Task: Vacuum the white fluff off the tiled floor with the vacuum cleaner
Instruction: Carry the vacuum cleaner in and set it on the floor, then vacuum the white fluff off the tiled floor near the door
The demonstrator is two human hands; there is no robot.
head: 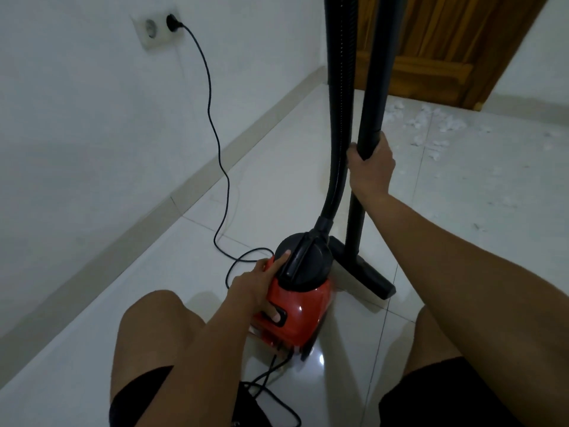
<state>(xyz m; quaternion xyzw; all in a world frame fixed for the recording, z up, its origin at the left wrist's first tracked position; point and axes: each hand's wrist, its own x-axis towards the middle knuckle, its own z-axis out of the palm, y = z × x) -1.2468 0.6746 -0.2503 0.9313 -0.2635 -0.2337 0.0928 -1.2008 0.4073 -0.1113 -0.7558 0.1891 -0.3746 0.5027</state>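
A small red and black vacuum cleaner (303,300) stands on the white tiled floor (462,211) between my knees. My left hand (261,285) rests on its body, the thumb on the black switch and a finger on the black lid. My right hand (371,164) grips the upright black wand (374,87), which ends in a flat black floor head (363,271) on the tiles. A ribbed black hose (340,103) rises from the lid beside the wand. White fluff (431,124) lies scattered on the floor at the far right, well away from the floor head.
A black power cord (215,124) runs from a wall socket (157,27) down the white wall and loops on the floor left of the vacuum and under me. A wooden door (437,47) stands behind the fluff. A beige skirting (191,186) lines the wall.
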